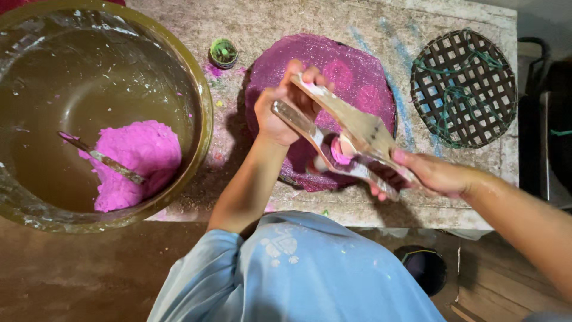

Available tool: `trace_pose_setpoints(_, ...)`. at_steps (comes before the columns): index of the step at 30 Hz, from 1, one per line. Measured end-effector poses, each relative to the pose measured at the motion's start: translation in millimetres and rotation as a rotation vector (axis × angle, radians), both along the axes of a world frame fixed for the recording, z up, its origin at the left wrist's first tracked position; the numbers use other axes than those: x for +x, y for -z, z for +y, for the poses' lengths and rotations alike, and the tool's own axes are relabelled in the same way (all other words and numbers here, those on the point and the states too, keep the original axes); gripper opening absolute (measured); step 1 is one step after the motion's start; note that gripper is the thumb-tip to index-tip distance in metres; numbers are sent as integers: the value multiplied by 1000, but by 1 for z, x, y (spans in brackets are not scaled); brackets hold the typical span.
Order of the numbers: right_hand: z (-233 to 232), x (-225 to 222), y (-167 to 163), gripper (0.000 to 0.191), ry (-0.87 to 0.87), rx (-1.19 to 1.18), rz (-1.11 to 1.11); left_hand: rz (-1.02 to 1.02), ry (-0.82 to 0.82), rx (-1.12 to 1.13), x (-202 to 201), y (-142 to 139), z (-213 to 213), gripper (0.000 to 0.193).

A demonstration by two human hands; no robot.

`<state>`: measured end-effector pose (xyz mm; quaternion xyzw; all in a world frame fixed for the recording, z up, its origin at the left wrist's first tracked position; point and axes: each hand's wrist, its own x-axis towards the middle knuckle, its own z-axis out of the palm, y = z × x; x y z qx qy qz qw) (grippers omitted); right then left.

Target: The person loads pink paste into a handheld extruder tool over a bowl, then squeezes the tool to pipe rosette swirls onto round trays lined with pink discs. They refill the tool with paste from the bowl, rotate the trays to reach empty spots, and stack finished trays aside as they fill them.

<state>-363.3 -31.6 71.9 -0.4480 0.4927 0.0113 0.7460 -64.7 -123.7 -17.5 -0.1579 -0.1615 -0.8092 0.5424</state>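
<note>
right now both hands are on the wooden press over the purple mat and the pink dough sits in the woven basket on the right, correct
Not quite. The head view shows the pink dough in the big olive bowl on the left, not in the woven basket, which holds none. The left hand and right hand do hold the wooden press over the purple mat.

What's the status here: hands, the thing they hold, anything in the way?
Left hand and right hand both grip the two wooden paddles. Pink lump pinched between them, above purple mat. Nothing blocking.
</note>
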Motion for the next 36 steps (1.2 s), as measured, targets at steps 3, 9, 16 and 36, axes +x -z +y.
trace_pose_setpoints(3, -18, 12, 6, 86, -73, -168, 126, 88, -70, 47, 7, 14, -17, 25)
trace_pose_setpoints(9, -16, 44, 20, 81, -58, -216, 357, 125, -146, 88, 22, 33, -22, 20)
trace_pose_setpoints(16, -22, 43, 6, 80, -34, -369, 393, 149, -188, 26, 2, 29, -33, 19)
trace_pose_setpoints(36, -24, 28, 25, 64, 31, -408, 178, -584, 146, 537, 23, 12, -25, 86)
